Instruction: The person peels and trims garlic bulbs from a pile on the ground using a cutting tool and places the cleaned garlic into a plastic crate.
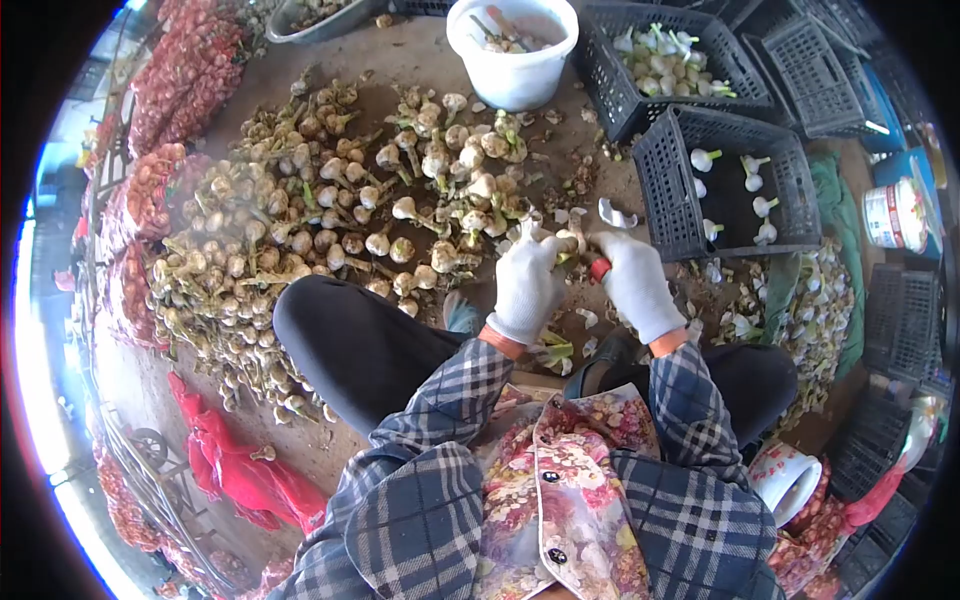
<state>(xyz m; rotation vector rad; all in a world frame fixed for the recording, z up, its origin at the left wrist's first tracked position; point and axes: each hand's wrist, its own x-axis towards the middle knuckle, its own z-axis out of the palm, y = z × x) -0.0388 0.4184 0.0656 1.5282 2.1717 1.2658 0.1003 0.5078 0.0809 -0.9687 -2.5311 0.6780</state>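
Observation:
My left hand (527,288), in a white knit glove, is closed around a garlic bulb (566,243), mostly hidden by the fingers. Close beside it, my gloved right hand (640,287) is closed on a small red-handled tool (599,268); its working end cannot be made out. Both hands meet above the ground between my knees. To their left spreads a large heap of garlic bulbs (330,215) with dry stems and dirty skins. A black plastic crate (660,190) to the right holds several cleaned white bulbs with short green stems.
A white bucket (515,85) stands ahead, beside another black crate (600,75) filled with trimmed garlic. Peeled skins and leaves (815,310) lie piled at the right on green cloth. Red net sacks (185,75) line the left, with an empty red net (235,455) nearer me.

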